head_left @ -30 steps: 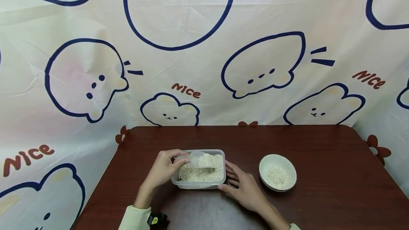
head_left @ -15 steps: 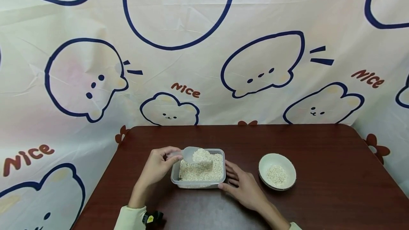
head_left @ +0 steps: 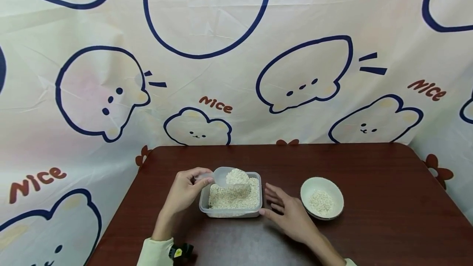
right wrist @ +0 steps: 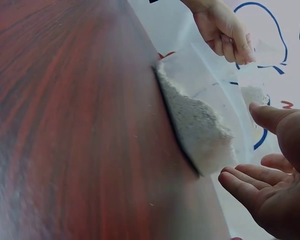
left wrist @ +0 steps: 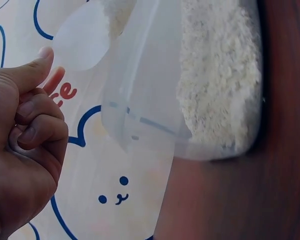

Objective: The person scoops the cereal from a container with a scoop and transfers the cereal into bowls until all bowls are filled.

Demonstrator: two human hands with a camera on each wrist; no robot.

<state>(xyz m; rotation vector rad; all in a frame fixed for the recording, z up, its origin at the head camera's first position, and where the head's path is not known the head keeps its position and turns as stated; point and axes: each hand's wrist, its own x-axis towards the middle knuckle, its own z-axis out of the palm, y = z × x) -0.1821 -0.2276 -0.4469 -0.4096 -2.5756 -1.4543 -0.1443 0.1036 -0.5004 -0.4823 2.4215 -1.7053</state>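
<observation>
My left hand [head_left: 184,190] pinches the handle of a translucent plastic scoop [head_left: 220,177]. A heap of pale grains [head_left: 237,177] fills the scoop's far end, over the back of a clear rectangular container [head_left: 233,213]. That container is largely full of the same grains [left wrist: 217,80], whose exact kind I cannot tell. In the left wrist view, thumb and index finger meet on the scoop handle. By the container's right side is my right hand [head_left: 290,214], fingers extended and holding nothing. Its fingers stand slightly off the wall; whether the thumb touches the corner is unclear.
Right of the right hand stands a white bowl [head_left: 308,190] with a small layer of pale grains inside. Everything rests on a dark red-brown wooden table [head_left: 388,200]. Behind it hangs a cartoon-printed cloth [head_left: 236,73].
The loaded scoop has risen from the container and gone slightly back. My right hand has shifted a little to the right, its fingers leaving the container wall.
</observation>
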